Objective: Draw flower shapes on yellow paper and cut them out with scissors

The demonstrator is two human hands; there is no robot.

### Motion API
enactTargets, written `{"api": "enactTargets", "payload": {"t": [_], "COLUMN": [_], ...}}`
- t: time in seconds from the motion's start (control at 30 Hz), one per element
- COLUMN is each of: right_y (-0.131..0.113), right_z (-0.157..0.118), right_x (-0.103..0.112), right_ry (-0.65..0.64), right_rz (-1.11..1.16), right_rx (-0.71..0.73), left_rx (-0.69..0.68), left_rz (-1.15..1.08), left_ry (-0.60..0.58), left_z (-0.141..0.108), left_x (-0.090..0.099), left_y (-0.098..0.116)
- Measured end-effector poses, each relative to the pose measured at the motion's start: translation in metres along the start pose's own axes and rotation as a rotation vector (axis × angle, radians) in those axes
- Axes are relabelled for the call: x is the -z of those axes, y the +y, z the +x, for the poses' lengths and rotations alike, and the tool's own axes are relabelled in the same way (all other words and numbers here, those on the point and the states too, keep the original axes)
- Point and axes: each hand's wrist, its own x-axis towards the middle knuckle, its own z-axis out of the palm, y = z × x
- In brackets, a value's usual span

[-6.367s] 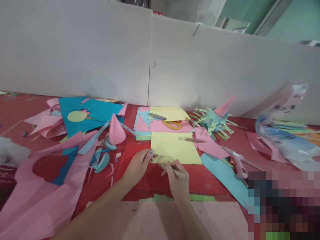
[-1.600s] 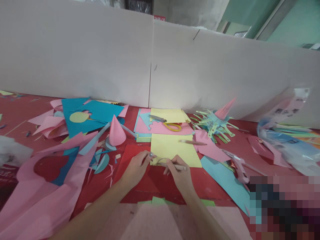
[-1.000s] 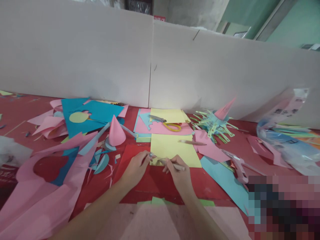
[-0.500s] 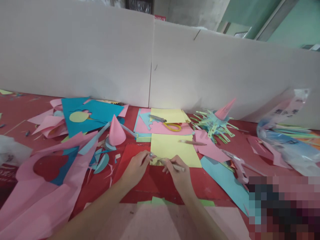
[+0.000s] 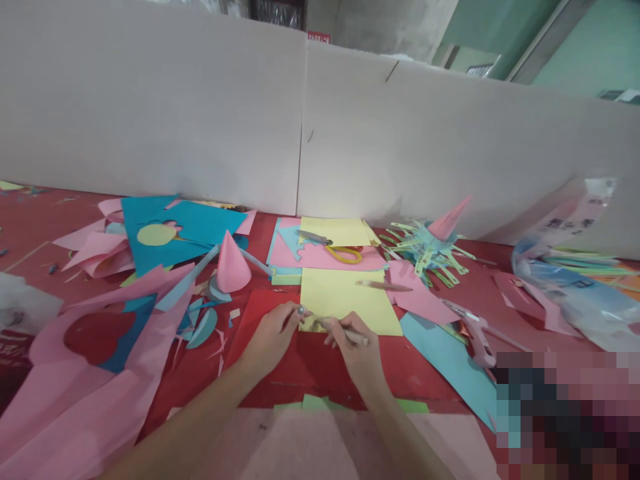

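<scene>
My right hand (image 5: 353, 337) is closed around a pen-like tool (image 5: 356, 336), its tip over the lower left corner of a yellow sheet (image 5: 350, 300). At that corner my left hand (image 5: 277, 330) has its fingers pressed together, with a small round bluish thing (image 5: 301, 310) at the fingertips. What else it pinches is too small to tell. Under the hands lies a red sheet (image 5: 255, 307). A brown pencil-like stick (image 5: 383, 286) rests on the yellow sheet. Behind it, yellow-handled scissors (image 5: 345, 254) lie on pink and yellow paper.
A pink cone (image 5: 233, 267) and blue scraps (image 5: 204, 328) stand left of the hands. Cut pink paper (image 5: 100, 400) covers the near left. To the right are a spiky paper piece (image 5: 433, 247), a glue gun (image 5: 480, 340) and plastic bags (image 5: 575, 287). A white partition (image 5: 200, 113) rises behind.
</scene>
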Motion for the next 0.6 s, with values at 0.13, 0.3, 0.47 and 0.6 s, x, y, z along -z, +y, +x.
{"api": "enactTargets", "payload": {"t": [0.13, 0.3, 0.47, 0.6], "right_y": [-0.0015, -0.0004, 0.0036, 0.0031], "right_z": [-0.0009, -0.0008, -0.0018, -0.0027], "right_x": [-0.0004, -0.0006, -0.0009, -0.0001], "right_ry": [0.004, 0.065, 0.156, 0.16], "right_rz": [-0.019, -0.046, -0.075, -0.072], "right_rx": [0.01, 0.016, 0.008, 0.019], "left_rx": [-0.004, -0.002, 0.004, -0.002], "left_rz": [0.005, 0.026, 0.033, 0.027], "left_ry": [0.002, -0.021, -0.021, -0.024], "left_z": [0.0002, 0.0005, 0.0006, 0.0009], "left_x": [-0.0004, 0.0003, 0.0007, 0.0001], "left_y": [-0.0011, -0.0001, 0.0, -0.0019]}}
